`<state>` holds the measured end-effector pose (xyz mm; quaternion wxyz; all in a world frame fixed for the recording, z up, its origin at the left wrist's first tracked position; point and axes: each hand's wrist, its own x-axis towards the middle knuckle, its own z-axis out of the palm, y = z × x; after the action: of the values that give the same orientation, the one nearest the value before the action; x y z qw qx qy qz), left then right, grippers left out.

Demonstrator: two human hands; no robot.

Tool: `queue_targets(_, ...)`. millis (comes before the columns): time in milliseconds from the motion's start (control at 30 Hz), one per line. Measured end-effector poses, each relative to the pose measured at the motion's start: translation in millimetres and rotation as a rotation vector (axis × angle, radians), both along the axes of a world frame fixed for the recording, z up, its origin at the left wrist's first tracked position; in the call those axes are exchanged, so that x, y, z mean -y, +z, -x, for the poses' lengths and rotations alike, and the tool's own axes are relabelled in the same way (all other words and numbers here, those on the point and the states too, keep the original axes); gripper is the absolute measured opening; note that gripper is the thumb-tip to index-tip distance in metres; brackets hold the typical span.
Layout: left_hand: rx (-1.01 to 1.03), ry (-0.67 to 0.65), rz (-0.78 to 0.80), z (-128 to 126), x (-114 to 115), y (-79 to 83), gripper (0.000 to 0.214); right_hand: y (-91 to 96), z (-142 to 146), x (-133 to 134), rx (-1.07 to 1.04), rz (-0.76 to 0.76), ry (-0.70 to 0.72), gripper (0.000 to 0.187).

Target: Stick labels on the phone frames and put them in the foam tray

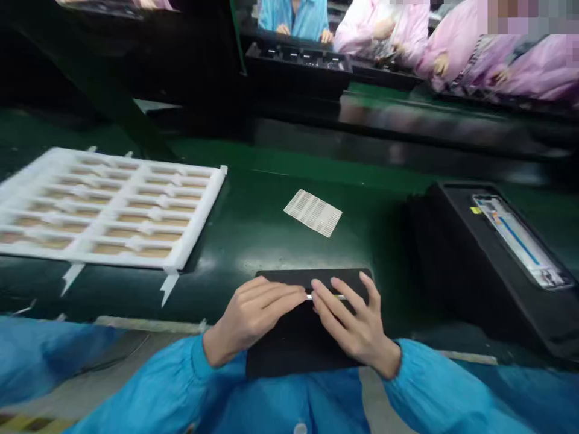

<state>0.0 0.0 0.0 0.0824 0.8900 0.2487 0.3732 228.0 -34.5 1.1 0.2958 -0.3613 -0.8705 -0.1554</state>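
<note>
A black mat (298, 346) lies at the table's near edge, right in front of my body. Over it, both my hands meet at a thin bright-edged piece (309, 296); only short bits of its edge show, and its kind is hidden. My left hand (256, 310) has its fingers pressed together with the tips at the left part of the piece. From the other side, my right hand (350, 316) grips it, the fingers partly spread along its length. Beyond the mat lies a pale sheet of small printed labels (313, 212).
At left sits a white foam tray (181, 244) with several slots and tape strips hanging off. A black box (470, 277) stands at right, carrying an opened phone housing (520, 241) with a blue strip. Several co-workers (294, 18) sit across a dark line.
</note>
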Motion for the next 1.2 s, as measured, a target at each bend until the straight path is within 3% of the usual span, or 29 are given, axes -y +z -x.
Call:
queue_targets(200, -0.153, 0.006, -0.066, -4, -12, 6.6, 0.031, -4.9, 2, -6, -0.587, 0.295, -0.078, 0.03)
queue_targets(367, -0.199, -0.007, -0.126, -3, -14, 9.8, 0.028, -8.8, 2, -8, -0.949, 0.611, -0.215, 0.019)
queue_targets(500, -0.186, -0.021, -0.154, -3, -20, 9.2, 0.026, -12.6, 9, -7, -0.995, 0.739, -0.164, 0.019)
queue_targets(667, -0.145, -0.045, -0.162, -3, -30, 8.1, 0.026, -13.3, 11, -7, -1.079, 0.792, -0.156, 0.024)
queue_targets(900, -0.202, -0.024, -0.097, -3, -29, 6.7, 0.028, -9.9, 18, -13, -1.03, 0.816, -0.171, 0.012)
queue_targets(1100, -0.124, -0.037, -0.06, -3, -27, 3.2, 0.024, 3.1, 19, -18, -1.029, 0.897, -0.174, 0.008)
queue_targets(1200, -0.041, 0.018, -0.053, -4, -19, -2.9, 0.021, 12.6, 18, -20, -0.989, 0.962, -0.197, 0.015)
